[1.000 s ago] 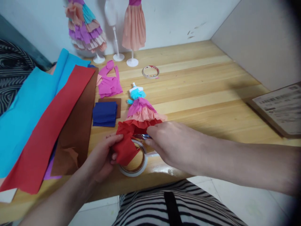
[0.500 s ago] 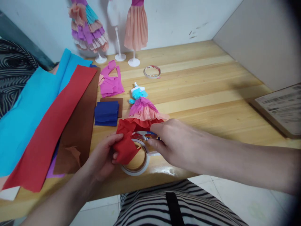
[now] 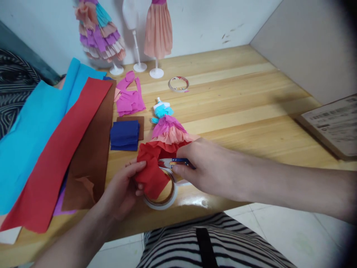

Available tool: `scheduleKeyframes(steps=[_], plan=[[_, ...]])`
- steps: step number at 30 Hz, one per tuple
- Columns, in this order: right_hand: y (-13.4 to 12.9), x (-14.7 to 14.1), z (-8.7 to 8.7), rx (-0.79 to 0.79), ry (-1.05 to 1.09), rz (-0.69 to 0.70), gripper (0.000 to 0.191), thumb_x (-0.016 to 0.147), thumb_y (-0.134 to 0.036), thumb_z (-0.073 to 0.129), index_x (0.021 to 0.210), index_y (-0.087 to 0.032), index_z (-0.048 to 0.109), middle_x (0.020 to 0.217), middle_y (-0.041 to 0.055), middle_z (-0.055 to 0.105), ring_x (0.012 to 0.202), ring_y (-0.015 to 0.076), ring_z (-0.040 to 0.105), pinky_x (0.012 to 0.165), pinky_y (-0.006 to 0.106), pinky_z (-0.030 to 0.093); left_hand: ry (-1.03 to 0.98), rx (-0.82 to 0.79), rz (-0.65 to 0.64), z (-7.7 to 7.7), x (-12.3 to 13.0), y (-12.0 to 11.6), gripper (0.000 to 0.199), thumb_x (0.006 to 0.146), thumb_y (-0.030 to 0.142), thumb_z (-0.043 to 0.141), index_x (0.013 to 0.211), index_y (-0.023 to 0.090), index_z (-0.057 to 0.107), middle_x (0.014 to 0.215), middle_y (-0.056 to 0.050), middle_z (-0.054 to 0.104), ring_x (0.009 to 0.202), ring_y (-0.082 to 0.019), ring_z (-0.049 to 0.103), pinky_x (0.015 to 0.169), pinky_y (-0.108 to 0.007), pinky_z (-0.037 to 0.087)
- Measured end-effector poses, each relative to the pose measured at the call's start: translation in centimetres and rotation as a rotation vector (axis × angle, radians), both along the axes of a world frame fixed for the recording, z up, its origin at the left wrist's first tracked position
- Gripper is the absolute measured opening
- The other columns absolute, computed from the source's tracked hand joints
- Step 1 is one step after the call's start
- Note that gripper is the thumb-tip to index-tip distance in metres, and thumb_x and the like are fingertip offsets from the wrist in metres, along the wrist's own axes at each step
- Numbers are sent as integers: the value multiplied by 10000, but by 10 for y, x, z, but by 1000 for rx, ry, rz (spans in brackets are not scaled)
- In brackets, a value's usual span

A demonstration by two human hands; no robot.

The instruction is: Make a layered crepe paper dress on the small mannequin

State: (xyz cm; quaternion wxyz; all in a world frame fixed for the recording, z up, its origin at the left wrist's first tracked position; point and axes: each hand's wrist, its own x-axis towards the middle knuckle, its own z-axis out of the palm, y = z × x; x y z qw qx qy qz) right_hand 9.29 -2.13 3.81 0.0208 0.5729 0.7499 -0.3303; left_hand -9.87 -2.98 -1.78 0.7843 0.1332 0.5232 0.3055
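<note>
My left hand (image 3: pixel 126 186) pinches a piece of red crepe paper (image 3: pixel 152 175) that joins the red bottom layer of a small dress. That dress (image 3: pixel 169 128), with a blue top and pink and peach layers, lies on a small white dress form. My right hand (image 3: pixel 195 162) is closed on blue-handled scissors (image 3: pixel 174 162), whose blades point left and touch the red paper. Beneath the red paper a roll of tape (image 3: pixel 173 197) lies flat near the table's front edge.
Blue, long red (image 3: pixel 64 137) and brown paper sheets cover the table's left side. Blue squares (image 3: pixel 125 135) and pink scraps (image 3: pixel 129 100) lie beside the dress. Dress stands (image 3: pixel 156 72) stand at the back, near another tape ring (image 3: pixel 178 85). A cardboard box (image 3: pixel 334 126) sits right.
The scissors have moved slightly left to the red paper, and their blades show more plainly. The held red paper has shifted and hangs a little differently. The whole view has moved slightly.
</note>
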Motion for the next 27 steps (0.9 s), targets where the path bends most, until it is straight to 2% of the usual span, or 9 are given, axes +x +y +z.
scheduleKeyframes(steps=[3, 10, 20, 25, 27], plan=[[-2, 1, -2, 4, 32, 4, 240, 857, -266, 532, 711, -157, 689, 547, 24, 612, 466, 104, 468, 483, 238, 298, 40, 51, 29, 1, 2, -1, 231, 579, 212, 752, 637, 134, 543, 519, 49, 488, 415, -42, 406, 319, -128, 272], [-1, -3, 4, -82, -24, -45, 300, 869, -297, 493, 681, -151, 676, 581, 47, 628, 482, 109, 501, 488, 236, 326, 33, 121, -35, 3, 5, -2, 189, 595, 230, 754, 650, 114, 615, 590, 13, 578, 409, -48, 439, 342, -151, 372], [17, -10, 20, -183, -162, 79, 303, 861, -254, 459, 753, -130, 713, 545, 25, 582, 441, 102, 428, 434, 233, 294, -6, 151, -64, -1, 6, -3, 204, 597, 251, 784, 634, 119, 633, 553, 20, 576, 406, -55, 461, 345, -144, 397], [15, -12, 19, -128, -173, 12, 302, 869, -267, 467, 709, -145, 693, 506, 9, 535, 413, 101, 407, 411, 232, 292, 33, 179, -61, -1, 6, -4, 183, 628, 248, 753, 646, 117, 626, 548, 15, 570, 413, -62, 467, 358, -152, 404], [13, -12, 17, -85, -171, 33, 284, 863, -222, 489, 664, -152, 680, 495, 3, 532, 400, 91, 394, 415, 232, 277, 43, 194, -74, -1, 5, -5, 181, 643, 251, 737, 631, 116, 617, 540, 13, 566, 402, -63, 469, 362, -156, 402]])
